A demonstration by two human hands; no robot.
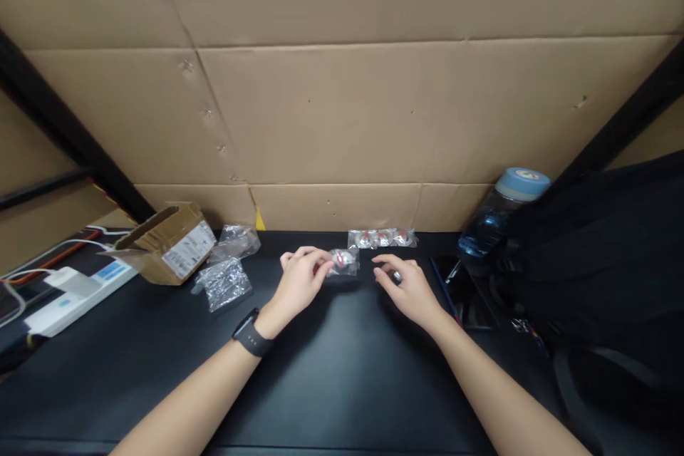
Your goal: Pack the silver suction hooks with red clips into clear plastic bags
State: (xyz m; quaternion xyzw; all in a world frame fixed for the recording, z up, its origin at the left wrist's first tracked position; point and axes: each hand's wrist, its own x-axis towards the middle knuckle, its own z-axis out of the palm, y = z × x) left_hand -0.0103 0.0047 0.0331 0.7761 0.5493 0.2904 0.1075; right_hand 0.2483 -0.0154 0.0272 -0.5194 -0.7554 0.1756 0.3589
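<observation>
Far to the left of the small packet (344,261), a white power strip (80,296) lay on the black desk (331,370), with a white plug and cables at it. Nearer, but also left of the small packet, there stood an open cardboard box (174,246) with a white label. Between this box and the small packet, crumpled clear plastic wraps (227,283) lay on the desk. The left hand (306,274), which had a dark watch (252,333) on its wrist, was just at the left edge of the small packet and pinched it there between thumb and fingers. The small packet was of clear plastic, and something silvery with a red mark was inside. Behind it and a little to the right, a row of similar packets (382,239) lay near the cardboard wall (331,114). The right hand (406,285) was to the right of the small packet, apart from it, its fingers curved and a gap left between the tips of thumb and forefinger. Farther right of the small packet were a dark phone (473,303), a blue-lidded bottle (499,217) and, last, a black bag (603,249).
</observation>
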